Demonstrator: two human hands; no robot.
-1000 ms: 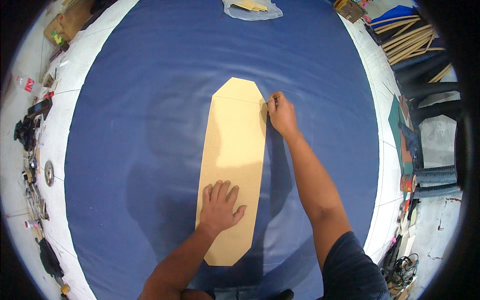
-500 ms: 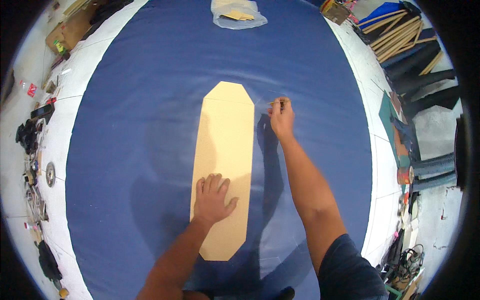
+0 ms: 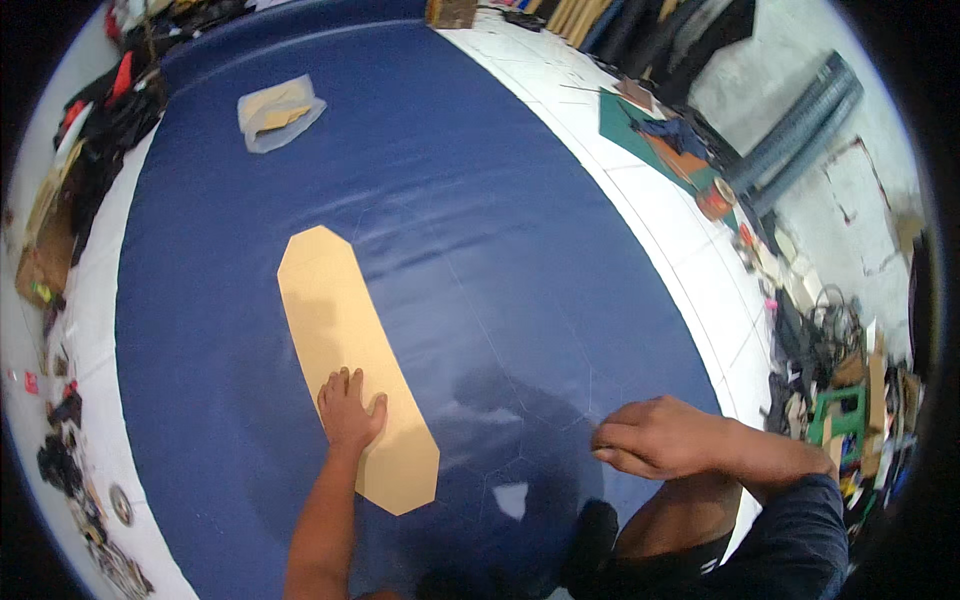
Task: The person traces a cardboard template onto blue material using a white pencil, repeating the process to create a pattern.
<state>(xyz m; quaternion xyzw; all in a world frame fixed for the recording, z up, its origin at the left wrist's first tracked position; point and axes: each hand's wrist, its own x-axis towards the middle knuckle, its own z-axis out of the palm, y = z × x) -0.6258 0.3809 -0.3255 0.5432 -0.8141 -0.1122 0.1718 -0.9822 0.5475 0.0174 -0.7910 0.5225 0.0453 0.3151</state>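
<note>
A long tan template (image 3: pixel 350 330) with cut-off corners, like stiff card, lies slanted on the blue sheet material (image 3: pixel 200 300). My left hand (image 3: pixel 350 412) rests flat on its lower half, fingers stretched upward and thumb apart. To the right, my right hand (image 3: pixel 655 437) is over the sheet near my bent knee, its fingers curled together. Whatever those fingers hold, if anything, is hidden. Fine pale lines are drawn on the sheet to the right of the template.
A clear plastic bag (image 3: pixel 280 112) with tan pieces lies farther up the sheet. White tiled floor (image 3: pixel 640 210) borders it on both sides. Dark rolls (image 3: pixel 800 130), a green mat (image 3: pixel 625 130), a tin (image 3: pixel 715 199) and a green stool (image 3: pixel 840 425) stand or lie at the right.
My view has turned right, so the template appears slanted and farther left. My right hand has come back from the template's far end toward my knee; the thin stick it held no longer shows.
</note>
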